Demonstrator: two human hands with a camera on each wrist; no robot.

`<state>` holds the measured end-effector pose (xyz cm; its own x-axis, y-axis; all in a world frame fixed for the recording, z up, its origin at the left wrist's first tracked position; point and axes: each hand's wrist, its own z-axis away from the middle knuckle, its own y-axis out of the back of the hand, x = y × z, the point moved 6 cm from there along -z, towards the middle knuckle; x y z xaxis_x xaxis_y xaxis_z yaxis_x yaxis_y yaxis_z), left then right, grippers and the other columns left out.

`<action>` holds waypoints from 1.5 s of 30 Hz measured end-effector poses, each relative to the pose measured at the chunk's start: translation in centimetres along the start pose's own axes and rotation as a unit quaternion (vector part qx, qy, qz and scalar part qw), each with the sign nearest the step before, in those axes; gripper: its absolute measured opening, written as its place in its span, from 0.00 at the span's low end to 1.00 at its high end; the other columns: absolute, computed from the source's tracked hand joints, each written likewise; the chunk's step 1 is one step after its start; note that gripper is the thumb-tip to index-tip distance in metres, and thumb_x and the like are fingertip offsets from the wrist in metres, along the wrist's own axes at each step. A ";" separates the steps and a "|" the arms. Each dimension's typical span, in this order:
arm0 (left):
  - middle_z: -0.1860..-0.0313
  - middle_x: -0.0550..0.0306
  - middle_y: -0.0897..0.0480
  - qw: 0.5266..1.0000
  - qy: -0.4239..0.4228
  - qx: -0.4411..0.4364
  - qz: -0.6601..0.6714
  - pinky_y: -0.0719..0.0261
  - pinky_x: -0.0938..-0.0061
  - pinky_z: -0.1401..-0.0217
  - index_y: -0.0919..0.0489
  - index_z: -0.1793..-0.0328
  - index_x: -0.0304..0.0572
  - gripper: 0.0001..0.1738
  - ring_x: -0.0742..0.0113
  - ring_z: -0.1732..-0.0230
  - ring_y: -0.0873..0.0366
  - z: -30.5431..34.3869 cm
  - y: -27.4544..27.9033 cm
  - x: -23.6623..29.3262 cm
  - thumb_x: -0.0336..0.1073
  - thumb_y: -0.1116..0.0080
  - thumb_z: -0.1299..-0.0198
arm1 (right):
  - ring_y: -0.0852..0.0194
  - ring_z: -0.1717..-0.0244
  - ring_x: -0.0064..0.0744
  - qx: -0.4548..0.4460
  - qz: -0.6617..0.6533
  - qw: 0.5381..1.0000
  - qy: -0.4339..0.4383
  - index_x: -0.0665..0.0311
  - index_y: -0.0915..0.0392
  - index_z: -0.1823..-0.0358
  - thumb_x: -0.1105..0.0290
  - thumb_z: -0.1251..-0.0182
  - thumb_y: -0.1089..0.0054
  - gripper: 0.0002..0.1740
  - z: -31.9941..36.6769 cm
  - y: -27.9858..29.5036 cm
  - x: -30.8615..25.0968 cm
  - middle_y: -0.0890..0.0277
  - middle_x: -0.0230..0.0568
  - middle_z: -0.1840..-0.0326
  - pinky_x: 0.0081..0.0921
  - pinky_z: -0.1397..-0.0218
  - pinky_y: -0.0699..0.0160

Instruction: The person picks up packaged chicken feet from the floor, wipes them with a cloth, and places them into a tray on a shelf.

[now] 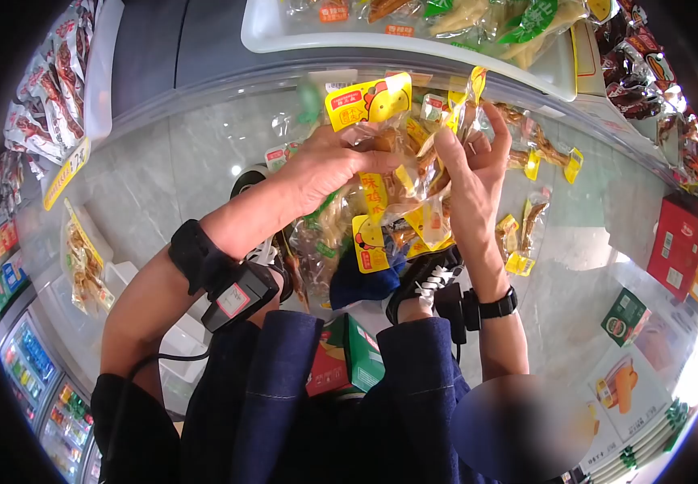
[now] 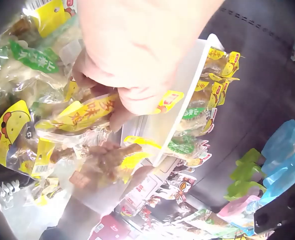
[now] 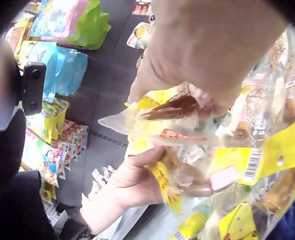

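Note:
Clear packets of chicken feet with yellow labels [image 1: 369, 101] are bunched between both hands in the head view. My left hand [image 1: 326, 168] grips packets from the left, its thumb lying across the clear plastic. On the other side, my right hand [image 1: 478, 173] pinches a narrow packet with a yellow top [image 1: 471, 89], thumb in front and fingers behind. The right wrist view shows a clear packet with a brown piece [image 3: 172, 110] under the right hand [image 3: 212, 55]. Below the hands, more packets [image 1: 371, 242] lie heaped above a dark blue cloth [image 1: 365, 281].
A white tray [image 1: 421, 47] of packets stands at the far side. Loose packets [image 1: 533, 222] lie to the right on the grey floor [image 1: 575, 210]. A red box [image 1: 677, 246] and a green box [image 1: 625, 317] stand farther right. Shoes [image 1: 428, 282] are close below the heap.

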<state>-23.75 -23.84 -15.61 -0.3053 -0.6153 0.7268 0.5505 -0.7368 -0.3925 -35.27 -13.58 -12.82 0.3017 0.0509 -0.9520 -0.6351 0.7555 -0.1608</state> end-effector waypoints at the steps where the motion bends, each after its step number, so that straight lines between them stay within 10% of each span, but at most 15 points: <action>1: 0.54 0.60 0.23 1.000 0.000 0.000 0.001 0.26 0.74 0.50 0.27 0.46 0.40 0.21 0.72 0.54 0.25 0.0 -0.3 0.3 0.28 0.39 0.48 | 0.28 0.59 0.26 0.019 0.006 1.000 0.005 0.62 0.55 0.35 0.71 0.47 0.34 0.43 -0.1 -0.1 0.1 0.32 0.40 0.58 0.19 0.58 0.26; 7: 0.57 0.60 0.23 0.968 0.093 -0.080 0.218 0.27 0.74 0.50 0.28 0.48 0.39 0.21 0.72 0.55 0.26 0.1 -1.9 0.0 0.43 0.42 0.43 | 0.38 0.69 0.20 -0.053 0.161 0.983 0.071 0.63 0.57 0.35 0.76 0.46 0.36 0.43 1.0 -1.4 1.5 0.37 0.33 0.64 0.17 0.67 0.34; 11: 0.57 0.60 0.23 0.987 0.001 -0.123 0.102 0.24 0.75 0.52 0.29 0.47 0.39 0.26 0.70 0.53 0.25 0.0 -2.3 -0.4 0.36 0.33 0.51 | 0.39 0.64 0.20 -0.069 0.257 0.956 0.125 0.62 0.58 0.36 0.78 0.39 0.48 0.35 1.5 -2.5 0.4 0.38 0.34 0.62 0.18 0.59 0.35; 13: 0.56 0.58 0.22 0.989 0.016 -0.112 0.091 0.24 0.74 0.52 0.28 0.47 0.38 0.26 0.70 0.52 0.25 0.3 -1.9 -0.4 0.29 0.33 0.54 | 0.37 0.64 0.23 -0.079 0.023 0.996 -0.019 0.61 0.59 0.35 0.79 0.36 0.53 0.32 1.1 -2.1 2.5 0.36 0.36 0.60 0.20 0.57 0.35; 15: 0.56 0.57 0.21 0.981 0.071 -0.058 0.169 0.25 0.74 0.49 0.27 0.49 0.37 0.22 0.70 0.53 0.24 0.4 -0.6 -1.0 0.28 0.36 0.51 | 0.35 0.61 0.24 -0.111 0.059 0.991 0.043 0.62 0.55 0.35 0.78 0.34 0.57 0.28 1.6 -1.6 1.9 0.33 0.37 0.57 0.20 0.54 0.34; 17: 0.56 0.56 0.21 0.972 0.087 -0.061 0.208 0.25 0.73 0.48 0.25 0.51 0.37 0.18 0.69 0.54 0.23 0.4 -0.1 -1.6 0.27 0.38 0.49 | 0.31 0.54 0.25 -0.069 -0.122 0.985 -0.105 0.65 0.36 0.44 0.77 0.34 0.57 0.16 1.9 -1.0 2.2 0.31 0.37 0.51 0.21 0.50 0.32; 19: 0.55 0.55 0.21 0.963 0.087 -0.048 0.249 0.25 0.73 0.48 0.26 0.50 0.36 0.18 0.68 0.54 0.23 0.8 0.0 -1.9 0.29 0.39 0.48 | 0.30 0.53 0.23 -0.090 0.005 0.993 -0.078 0.67 0.36 0.43 0.75 0.34 0.55 0.17 2.0 -0.2 2.5 0.28 0.38 0.52 0.18 0.51 0.30; 21: 0.56 0.56 0.21 0.959 0.098 -0.043 0.262 0.25 0.73 0.48 0.26 0.49 0.37 0.18 0.68 0.53 0.23 0.7 0.0 -2.5 0.29 0.39 0.47 | 0.27 0.56 0.23 -0.076 -0.036 0.952 -0.295 0.68 0.35 0.44 0.71 0.33 0.54 0.17 3.6 0.3 4.5 0.28 0.39 0.54 0.19 0.57 0.27; 34: 0.51 0.55 0.22 0.973 0.011 -0.115 0.200 0.28 0.73 0.44 0.27 0.46 0.39 0.18 0.68 0.50 0.25 1.5 -1.3 -2.2 0.27 0.43 0.44 | 0.28 0.48 0.47 -0.173 -0.318 0.781 -0.508 0.78 0.41 0.43 0.73 0.37 0.51 0.23 6.9 -1.5 6.6 0.32 0.59 0.50 0.28 0.48 0.21; 41: 0.46 0.51 0.25 0.968 -0.012 -0.137 0.209 0.32 0.69 0.38 0.33 0.40 0.38 0.22 0.64 0.43 0.29 1.8 -2.0 -0.8 0.30 0.47 0.42 | 0.24 0.55 0.37 -0.163 -0.309 0.810 -0.472 0.75 0.31 0.50 0.78 0.43 0.45 0.18 8.5 -1.0 7.4 0.28 0.50 0.51 0.27 0.47 0.23; 45: 0.45 0.51 0.26 0.965 -0.015 -0.059 0.256 0.34 0.69 0.37 0.35 0.39 0.37 0.22 0.64 0.42 0.30 0.9 -0.8 -2.2 0.32 0.49 0.39 | 0.22 0.60 0.32 -0.186 -0.133 0.928 -0.296 0.73 0.27 0.53 0.81 0.47 0.42 0.17 7.3 0.7 6.8 0.24 0.45 0.56 0.25 0.52 0.23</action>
<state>-22.78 -21.61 -16.37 0.0072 -0.9001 0.4356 0.5309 -0.3657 -0.7645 -28.45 -7.89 -17.51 0.7504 0.3274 -0.5742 -0.6503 0.5211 -0.5527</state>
